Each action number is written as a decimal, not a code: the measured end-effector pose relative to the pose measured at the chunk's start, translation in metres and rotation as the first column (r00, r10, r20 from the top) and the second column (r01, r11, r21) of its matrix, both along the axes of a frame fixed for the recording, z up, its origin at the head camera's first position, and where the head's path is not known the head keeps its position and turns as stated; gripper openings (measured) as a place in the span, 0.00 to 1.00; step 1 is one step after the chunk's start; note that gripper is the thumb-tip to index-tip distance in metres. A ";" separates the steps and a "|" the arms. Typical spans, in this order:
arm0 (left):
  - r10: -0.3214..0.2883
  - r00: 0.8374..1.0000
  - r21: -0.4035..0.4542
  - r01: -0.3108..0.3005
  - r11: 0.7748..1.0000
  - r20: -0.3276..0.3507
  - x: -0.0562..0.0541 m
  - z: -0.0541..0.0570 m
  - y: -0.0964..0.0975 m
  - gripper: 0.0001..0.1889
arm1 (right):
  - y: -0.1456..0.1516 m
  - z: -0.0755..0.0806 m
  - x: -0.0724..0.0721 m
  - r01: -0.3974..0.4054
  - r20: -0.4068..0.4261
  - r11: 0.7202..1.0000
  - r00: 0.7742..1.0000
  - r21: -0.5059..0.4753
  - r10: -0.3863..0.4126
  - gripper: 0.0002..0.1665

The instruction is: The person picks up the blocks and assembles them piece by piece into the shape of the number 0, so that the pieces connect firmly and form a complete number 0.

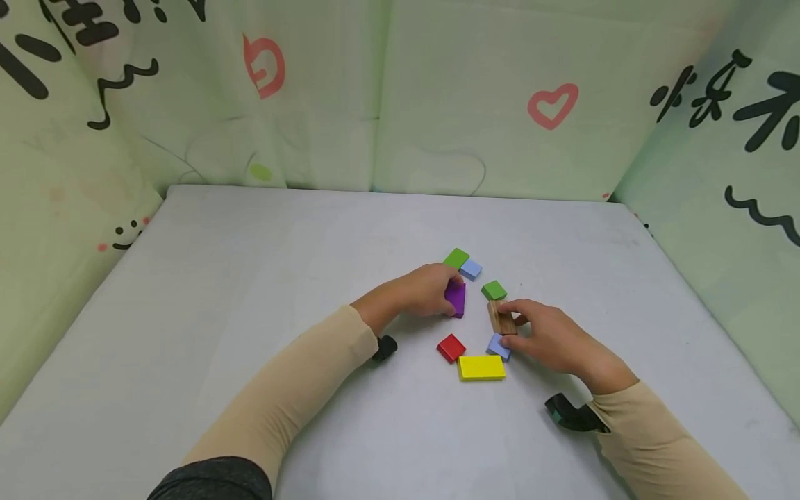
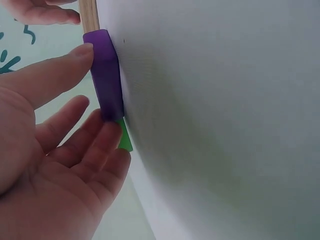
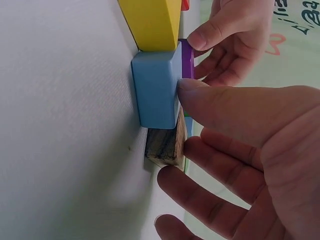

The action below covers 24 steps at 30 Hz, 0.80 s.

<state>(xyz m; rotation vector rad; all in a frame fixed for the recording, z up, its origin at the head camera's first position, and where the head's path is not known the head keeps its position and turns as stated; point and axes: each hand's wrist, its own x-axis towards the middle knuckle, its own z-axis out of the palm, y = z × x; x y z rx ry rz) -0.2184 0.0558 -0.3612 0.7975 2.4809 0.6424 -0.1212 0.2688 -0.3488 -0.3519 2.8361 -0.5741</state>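
My left hand pinches a purple block that lies on the white table, thumb at one end and fingers at the other. My right hand grips a wooden block by its two ends; its thumb also touches a light blue block beside it. In the right wrist view the wooden block sits just past the light blue block, with the yellow block behind. A green block lies just beyond the purple block.
A red block and a yellow block lie near the front. Two green blocks and another light blue block lie farther back. Printed green cloth walls enclose the table on three sides.
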 end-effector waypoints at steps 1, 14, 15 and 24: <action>-0.001 1.000 -0.001 0.001 1.000 -0.003 0.000 0.000 -0.001 0.28 | 0.000 0.000 0.000 0.001 0.000 1.000 1.000 0.000 -0.001 0.33; 0.020 1.000 -0.017 -0.020 1.000 -0.001 0.004 0.003 -0.009 0.29 | -0.001 0.000 0.000 0.011 0.003 1.000 1.000 -0.004 -0.011 0.33; 0.019 1.000 -0.023 -0.019 1.000 -0.004 0.004 0.002 -0.010 0.30 | -0.001 0.000 0.000 0.012 0.004 1.000 1.000 -0.004 -0.012 0.33; -0.002 1.000 -0.064 0.000 0.998 -0.027 0.009 0.005 -0.013 0.30 | -0.002 0.000 0.000 0.019 0.012 1.000 1.000 -0.006 -0.019 0.33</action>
